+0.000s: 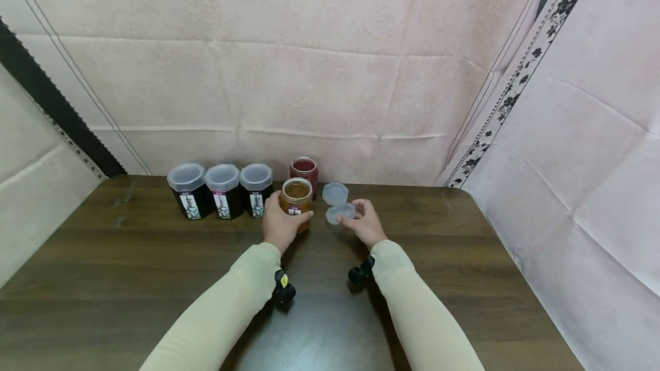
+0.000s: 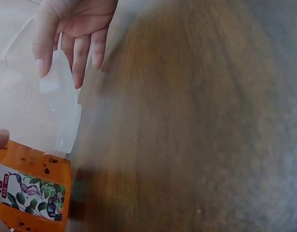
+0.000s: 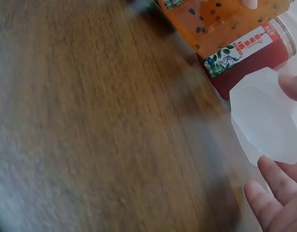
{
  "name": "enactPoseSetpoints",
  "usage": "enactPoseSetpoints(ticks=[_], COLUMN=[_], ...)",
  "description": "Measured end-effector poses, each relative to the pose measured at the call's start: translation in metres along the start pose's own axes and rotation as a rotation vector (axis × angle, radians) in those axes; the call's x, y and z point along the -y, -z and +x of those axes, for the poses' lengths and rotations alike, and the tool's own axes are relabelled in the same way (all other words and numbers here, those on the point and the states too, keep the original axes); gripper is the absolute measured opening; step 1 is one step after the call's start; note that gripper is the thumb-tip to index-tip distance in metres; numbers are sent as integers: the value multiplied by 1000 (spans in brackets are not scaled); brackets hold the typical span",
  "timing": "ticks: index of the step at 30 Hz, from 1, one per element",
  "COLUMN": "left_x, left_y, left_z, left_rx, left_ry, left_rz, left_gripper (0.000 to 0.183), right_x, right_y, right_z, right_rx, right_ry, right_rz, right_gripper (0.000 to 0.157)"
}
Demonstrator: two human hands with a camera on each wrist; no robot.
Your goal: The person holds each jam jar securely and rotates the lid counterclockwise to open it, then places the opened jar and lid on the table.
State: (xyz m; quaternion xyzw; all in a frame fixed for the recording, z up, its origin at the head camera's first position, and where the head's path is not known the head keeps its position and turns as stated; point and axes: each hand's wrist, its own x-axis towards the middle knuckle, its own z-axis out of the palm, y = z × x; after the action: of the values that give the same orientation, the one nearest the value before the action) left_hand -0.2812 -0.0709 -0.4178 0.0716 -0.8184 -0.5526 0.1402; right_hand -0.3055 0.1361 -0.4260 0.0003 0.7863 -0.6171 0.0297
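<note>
My left hand [image 1: 279, 224] grips an orange jar [image 1: 298, 204] around its sides; dark seeds show through the glass and a printed label is on it. In the right wrist view, part of that orange jar [image 3: 221, 24] overlaps a red jar [image 3: 252, 53]. Between thumb and fingers, my right hand [image 1: 367, 224] pinches a translucent plastic lid [image 1: 340, 213] by its edge, held tilted just right of the orange jar. A second translucent lid [image 1: 335, 193] lies right behind it. From the left wrist view, the pinched lid [image 2: 61, 101] stands near the jar's top.
To the left stand three dark jars, the left [image 1: 189, 199], middle [image 1: 224, 202] and right [image 1: 257, 199], each under a translucent cap. They share a brown wooden table [image 1: 330, 302]. Pale cloth [image 1: 330, 90] hangs behind the table's back edge, and more cloth [image 1: 577, 147] is on the right.
</note>
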Motion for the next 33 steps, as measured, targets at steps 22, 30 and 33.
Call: enactPoseSetpoints(ticks=[22,30,33], left_x=[2,2,1], left_y=[-5,-7,-8], left_z=[5,6,7], left_rx=[-1,3,4], left_ry=[-2,5,9], left_rz=[-11,-15,-18], left_gripper=[76,76,75], right_x=[-2,-5,-5], right_y=[4,6,7], right_z=[6,10,11], right_rx=[39,36,38], right_ry=[46,68,76], right_rz=[-95,-198,-233], right_gripper=[47,45,45])
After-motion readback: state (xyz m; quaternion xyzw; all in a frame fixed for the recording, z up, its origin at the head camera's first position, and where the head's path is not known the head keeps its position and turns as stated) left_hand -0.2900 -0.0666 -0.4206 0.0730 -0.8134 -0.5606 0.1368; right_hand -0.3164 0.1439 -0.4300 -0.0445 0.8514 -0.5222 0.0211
